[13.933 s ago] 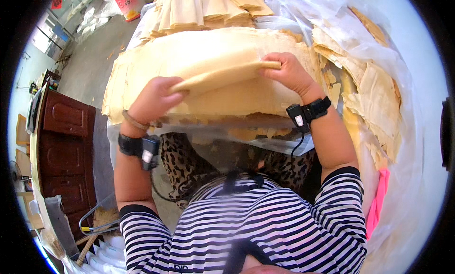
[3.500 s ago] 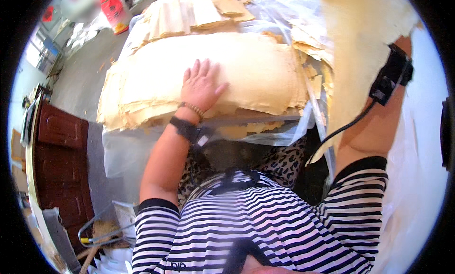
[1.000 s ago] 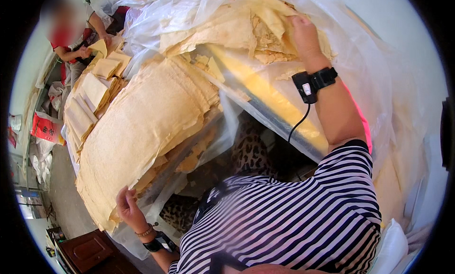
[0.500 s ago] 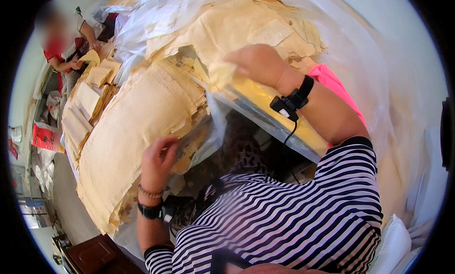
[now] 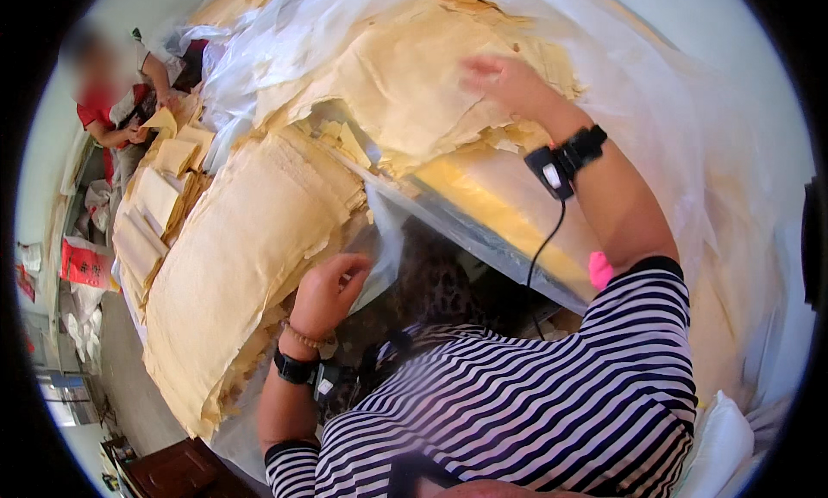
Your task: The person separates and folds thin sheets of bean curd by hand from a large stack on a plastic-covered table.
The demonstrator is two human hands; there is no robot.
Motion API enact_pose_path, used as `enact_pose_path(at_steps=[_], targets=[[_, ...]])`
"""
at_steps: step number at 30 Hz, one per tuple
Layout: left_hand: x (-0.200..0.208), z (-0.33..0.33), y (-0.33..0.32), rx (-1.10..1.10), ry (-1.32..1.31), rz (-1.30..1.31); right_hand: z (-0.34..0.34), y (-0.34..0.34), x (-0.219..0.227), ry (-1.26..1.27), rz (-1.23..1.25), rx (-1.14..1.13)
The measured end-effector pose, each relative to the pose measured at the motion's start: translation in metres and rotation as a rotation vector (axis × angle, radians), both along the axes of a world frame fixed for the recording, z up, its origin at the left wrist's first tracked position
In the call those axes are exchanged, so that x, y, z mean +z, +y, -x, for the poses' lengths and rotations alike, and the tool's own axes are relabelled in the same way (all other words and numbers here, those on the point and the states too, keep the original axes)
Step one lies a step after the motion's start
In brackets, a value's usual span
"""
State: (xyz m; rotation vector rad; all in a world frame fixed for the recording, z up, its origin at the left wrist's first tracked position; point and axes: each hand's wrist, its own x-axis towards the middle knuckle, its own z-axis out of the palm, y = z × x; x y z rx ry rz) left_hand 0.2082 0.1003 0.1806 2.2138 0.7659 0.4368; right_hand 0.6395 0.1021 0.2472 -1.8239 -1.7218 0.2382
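Note:
My right hand [image 5: 509, 88] is over the far stack of thin, pale-yellow sheets [image 5: 405, 75]. Motion blurs its fingers, but they look stretched out, with no sheet seen in them. Beside the right edge of the nearer stack of sheets [image 5: 250, 213] is my left hand [image 5: 326, 295]. Its fingers curl loosely, a gap shows between thumb and forefinger, and nothing is visible in it. The sheets have ragged, broken edges. Some smaller torn pieces [image 5: 345, 140] lie between the two stacks. Each wrist carries a black strap with a small device.
Clear plastic film [image 5: 285, 41] lies around the stacks. A yellow layer [image 5: 483, 209] under film runs along the table edge before me. Folded sheets [image 5: 155, 196] lie at the left, near a seated person [image 5: 112, 110] handling a sheet. A red-and-white bag [image 5: 86, 263] stands beyond.
My right hand has moved away and to the right over the far stack; the pale piece at its fingers is no longer seen there. My left hand has shifted right, its fingers more curled.

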Motion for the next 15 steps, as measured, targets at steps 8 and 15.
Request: enact_pose_path(at_steps=[8,15], targets=[[-0.038,0.019,-0.008,0.092,-0.045,0.255,-0.124,0.025,-0.018,0.167,0.263,-0.635],[-0.037,-0.013,0.011,0.122,-0.263,0.286,-0.097,0.016,0.003,0.718,0.362,-0.461]])
